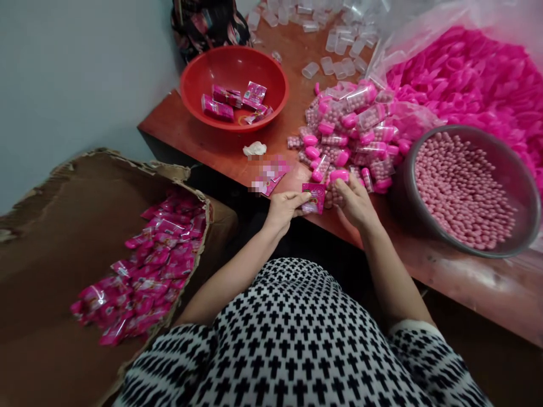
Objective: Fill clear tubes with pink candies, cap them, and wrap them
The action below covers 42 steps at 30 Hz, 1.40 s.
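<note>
My left hand (283, 210) pinches a small pink printed packet (314, 199) in front of me at the table's near edge. Close beside it, my right hand (357, 202) is closed on a small clear bottle with a pink cap (339, 176) and pink beads in it, partly hidden by the fingers. Just beyond the right hand lies a pile of similar bead-filled bottles (335, 141). A few flat pink packets (271, 174) rest on the table past my left hand, with a crumpled white scrap (254, 148) behind them.
A red bowl (235, 56) at the back left holds several pink packs. On the right stand a grey basin (409, 198) of pink beads and a bag of pink caps (462, 85). Clear empty bottles (335, 66) lie behind. A cardboard box (42, 254) of wrapped packs is at my left.
</note>
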Tool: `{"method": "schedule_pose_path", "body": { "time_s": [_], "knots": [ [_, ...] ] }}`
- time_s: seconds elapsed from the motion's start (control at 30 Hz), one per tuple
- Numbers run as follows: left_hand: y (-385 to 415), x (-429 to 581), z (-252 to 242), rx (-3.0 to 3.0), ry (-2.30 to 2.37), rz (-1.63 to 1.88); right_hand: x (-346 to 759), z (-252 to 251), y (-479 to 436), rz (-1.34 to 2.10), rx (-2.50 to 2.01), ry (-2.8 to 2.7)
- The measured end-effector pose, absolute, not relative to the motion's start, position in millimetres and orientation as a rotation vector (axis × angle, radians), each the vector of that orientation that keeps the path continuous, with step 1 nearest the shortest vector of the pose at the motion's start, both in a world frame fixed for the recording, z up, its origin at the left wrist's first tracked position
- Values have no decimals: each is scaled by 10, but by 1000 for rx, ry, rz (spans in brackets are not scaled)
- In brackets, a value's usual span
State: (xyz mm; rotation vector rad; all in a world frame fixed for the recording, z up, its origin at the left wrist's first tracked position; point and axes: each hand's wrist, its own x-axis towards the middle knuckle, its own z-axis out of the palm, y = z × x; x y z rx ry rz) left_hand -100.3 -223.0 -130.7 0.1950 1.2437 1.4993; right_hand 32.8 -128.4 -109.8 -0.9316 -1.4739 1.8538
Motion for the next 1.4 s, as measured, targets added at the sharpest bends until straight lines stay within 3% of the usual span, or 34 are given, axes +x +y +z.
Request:
{"method": "schedule_pose_path", "body": {
  "time_s": [0.13, 0.37, 0.87, 1.17, 1.4],
  "knots": [
    [-2208, -1026, -1299, -73, 1191, 1615, 493, -1148, -1703, 2017, -950, -1286],
    [-2158, -959, -1294, -276, 1010, 1680, 447, -1200, -2213, 1719, -1147, -1505],
    [-2217, -845, -1292, 55, 962, 1666, 322, -1317, -2115, 1737, -1097, -1335],
    [-2248, -856, -1303, 256, 1019, 1491, 329, -1360, -2043, 1551, -1097, -1461],
    [-2262, -992, -1286, 363, 1026, 1382, 289, -1364, -1947, 1919, -952, -1205]
  ]
}}
